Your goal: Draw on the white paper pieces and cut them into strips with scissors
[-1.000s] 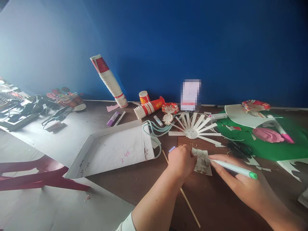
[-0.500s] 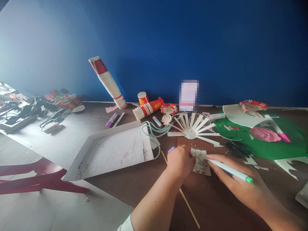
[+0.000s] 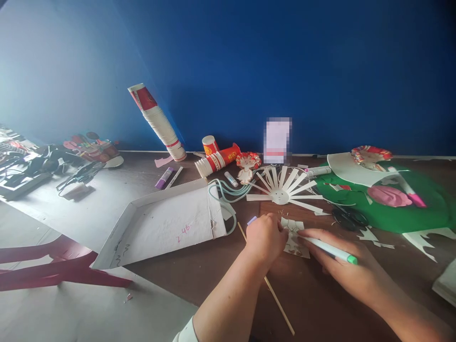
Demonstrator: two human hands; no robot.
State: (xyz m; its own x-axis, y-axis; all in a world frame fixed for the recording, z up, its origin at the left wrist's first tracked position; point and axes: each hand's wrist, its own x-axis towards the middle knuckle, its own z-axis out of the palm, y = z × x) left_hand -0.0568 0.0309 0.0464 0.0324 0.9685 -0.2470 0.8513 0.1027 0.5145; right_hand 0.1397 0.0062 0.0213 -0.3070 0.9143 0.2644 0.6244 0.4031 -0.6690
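Note:
My right hand [image 3: 344,259] holds a pale marker with a green end [image 3: 329,249], its writing end at a small white paper drawing [image 3: 299,251]. The paper bears brown outlines of a figure and lies on the dark table. My left hand [image 3: 264,237] is curled, its thumb and fingers on the paper's left edge. A small purple end of some object [image 3: 251,220] shows behind the left hand; whether it is held is unclear. Under my left forearm lies a thin wooden stick [image 3: 280,306]. A white paper face with radiating strips [image 3: 280,196] lies just beyond.
A shallow white cardboard box [image 3: 167,223] stands left of my hands. Behind are stacked paper cups [image 3: 158,123], red cups [image 3: 217,160], a glue stick [image 3: 165,178] and a paper doll [image 3: 245,175]. Black scissors [image 3: 351,218] and green sheet [image 3: 427,209] are right.
My right hand and the marker have shifted left over the drawing, and the marker's green end is further left. My left hand stays on the paper. The view has shifted slightly.

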